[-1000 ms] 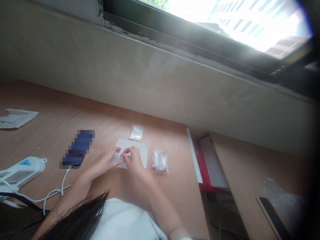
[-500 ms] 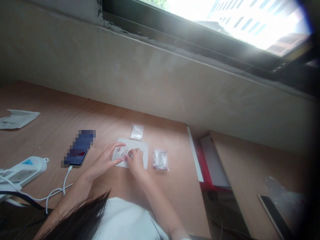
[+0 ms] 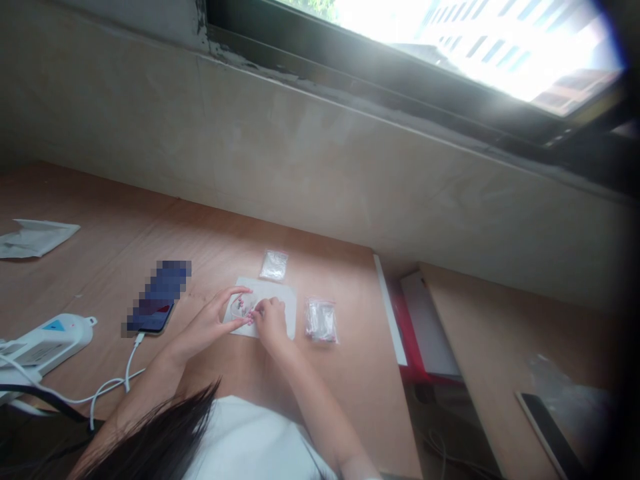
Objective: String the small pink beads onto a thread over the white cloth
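Note:
A white sheet (image 3: 289, 293) lies on the wooden desk with both hands over it. Small pink pieces (image 3: 241, 303), bead-like, sit within a faint clear item at its left; their exact kind is too small to tell. My left hand (image 3: 216, 319) curves around them, thumb and forefinger spread wide, the thumb tip close to my right fingers. My right hand (image 3: 273, 321) is closed in a pinch at the right edge of the pink pieces. What is between its fingertips is hidden.
Clear packets lie behind the sheet (image 3: 274, 265) and right of it (image 3: 321, 320). To the left are a phone (image 3: 159, 297) on a white cable, a power strip (image 3: 55, 340) and a crumpled white packet (image 3: 43, 238). A gap with a red folder (image 3: 411, 340) separates a second desk (image 3: 480, 333).
My right fingertips have shifted slightly, and more of the pink pieces shows between the hands. My left hand has stayed nearly in place.

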Motion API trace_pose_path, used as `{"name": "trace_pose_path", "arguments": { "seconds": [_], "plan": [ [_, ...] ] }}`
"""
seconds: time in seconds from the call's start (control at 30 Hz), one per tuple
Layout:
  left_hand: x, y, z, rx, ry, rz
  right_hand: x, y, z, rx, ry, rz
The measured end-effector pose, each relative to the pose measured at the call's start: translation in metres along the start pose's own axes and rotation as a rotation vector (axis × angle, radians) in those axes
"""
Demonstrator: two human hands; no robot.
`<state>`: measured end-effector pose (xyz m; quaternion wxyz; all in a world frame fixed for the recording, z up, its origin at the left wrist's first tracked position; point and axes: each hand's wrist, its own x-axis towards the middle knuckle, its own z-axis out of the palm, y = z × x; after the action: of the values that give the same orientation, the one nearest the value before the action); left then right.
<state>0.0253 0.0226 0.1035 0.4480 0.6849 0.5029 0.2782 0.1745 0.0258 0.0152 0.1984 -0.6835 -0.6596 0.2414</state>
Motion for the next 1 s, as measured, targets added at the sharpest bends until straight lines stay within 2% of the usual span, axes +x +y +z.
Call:
{"name": "trace_pose_path", "arguments": {
  "seconds": [0.33, 0.43, 0.6, 0.73, 0.9, 1.0],
  "plan": [
    [0.0, 0.003, -0.002, -0.048, -0.012, -0.03, -0.001, -0.003, -0.009, 0.075, -0.047, 0.006],
    [0.002, 0.003, 0.0, -0.066, 0.016, -0.04, -0.009, -0.01, -0.021, 0.213, -0.038, 0.028],
    [0.012, -0.008, 0.014, -0.12, 0.091, -0.102, -0.023, -0.026, -0.034, 0.515, -0.16, -0.033],
    [0.018, -0.017, 0.022, -0.187, 0.086, -0.084, -0.022, -0.032, -0.04, 0.641, -0.132, 0.006],
    [0.015, -0.002, 0.011, -0.235, -0.002, -0.072, -0.022, -0.031, -0.056, 0.938, -0.232, 0.116],
    [0.015, 0.009, 0.003, -0.201, 0.002, -0.121, -0.024, -0.028, -0.063, 0.998, -0.18, 0.145]
  ]
}}
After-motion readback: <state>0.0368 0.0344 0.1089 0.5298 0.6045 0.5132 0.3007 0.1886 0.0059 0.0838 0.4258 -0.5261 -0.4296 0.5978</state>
